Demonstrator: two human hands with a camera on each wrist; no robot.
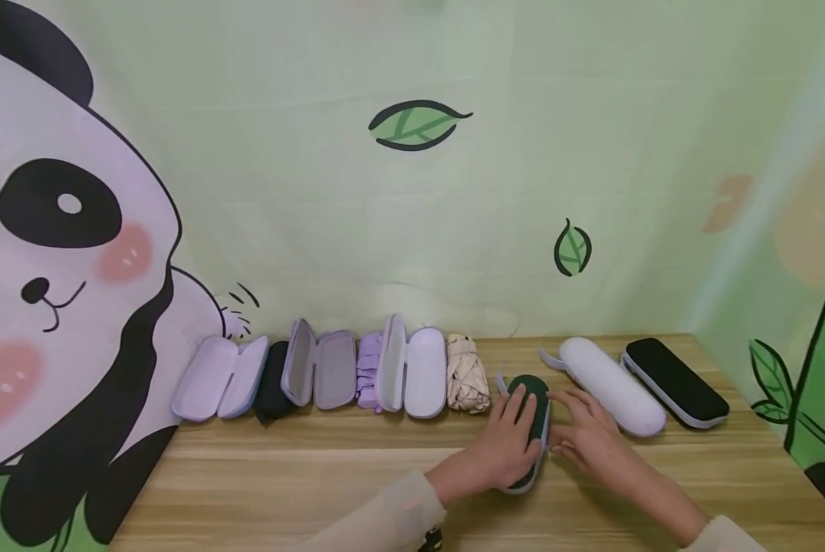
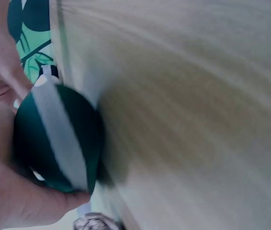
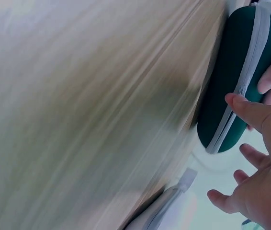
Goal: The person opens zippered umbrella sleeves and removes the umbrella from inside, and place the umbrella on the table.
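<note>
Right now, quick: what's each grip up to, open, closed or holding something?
Left grip: holding the green case.
Right grip: touching the zip; whether it pinches the pull cannot be told.

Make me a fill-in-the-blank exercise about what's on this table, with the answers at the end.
The left hand holds the ____ case. The right hand touches that case's closure, a pale ____. In the head view, the case farthest right has a ____ top. Toward the left, ____ open cases stand in a row.

Missing words: green; zipper; black; three.
</note>
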